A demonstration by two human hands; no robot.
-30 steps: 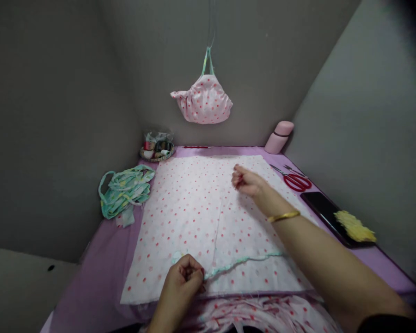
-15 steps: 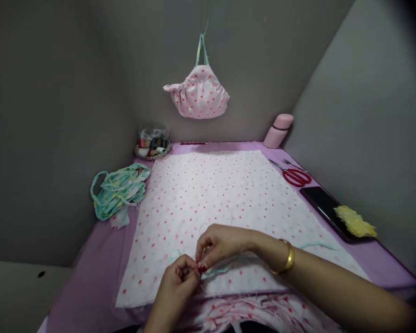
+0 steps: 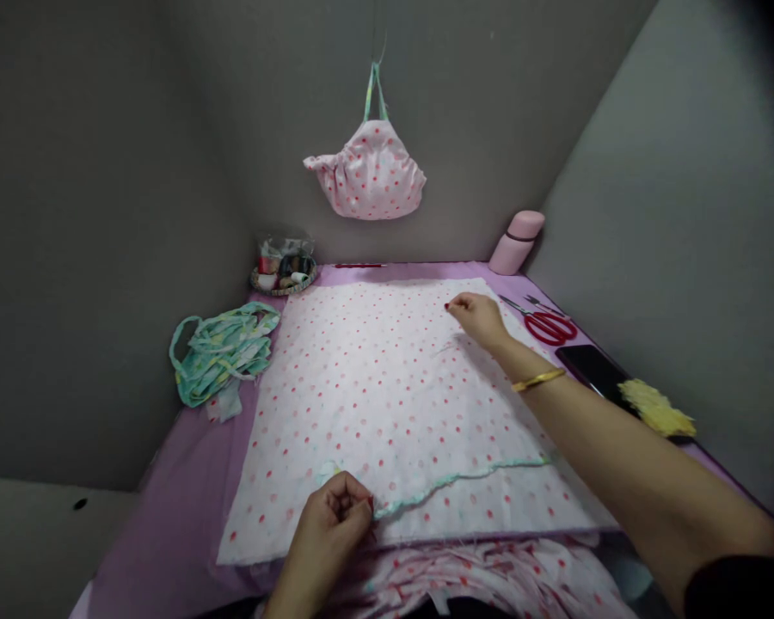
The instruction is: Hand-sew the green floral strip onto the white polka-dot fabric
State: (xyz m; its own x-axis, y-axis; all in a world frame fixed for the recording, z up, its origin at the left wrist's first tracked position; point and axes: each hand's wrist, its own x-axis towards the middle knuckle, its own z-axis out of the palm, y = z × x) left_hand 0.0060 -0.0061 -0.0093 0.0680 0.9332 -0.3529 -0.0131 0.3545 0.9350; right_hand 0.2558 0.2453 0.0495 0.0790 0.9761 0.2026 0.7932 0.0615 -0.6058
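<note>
- The white cloth [image 3: 387,387] with small red dots lies flat and spread out in the middle of the table, its near edge hanging just over the table edge.
- A mint-green strip [image 3: 464,480] runs in a wavy line across the near part of the cloth, from the left hand toward the right.
- The left hand [image 3: 332,533] is at the cloth's near edge, its fingers and thumb pressed together in a pinch at the end of the strip.
- The right hand [image 3: 477,318] rests on the far right part of the cloth, fingers loosely curled; whether it holds a thread cannot be told. A gold bangle [image 3: 538,379] circles its wrist.
- A heap of red-patterned fabric [image 3: 464,576] lies just beyond the near table edge.
- The table's lilac cover [image 3: 187,490] runs under everything.
- To the right lie red-handled scissors [image 3: 548,327], a black phone [image 3: 593,368] and a yellow fluffy tuft [image 3: 654,408].
- At the back stand a pink bottle [image 3: 516,242] and a small round basket of thread spools [image 3: 282,279]; any print on the spools is too small to read.
- A bundle of green strips [image 3: 223,352] lies to the left.
- A dotted pink pouch [image 3: 367,168] hangs by a strap against the grey wall [image 3: 103,215].
</note>
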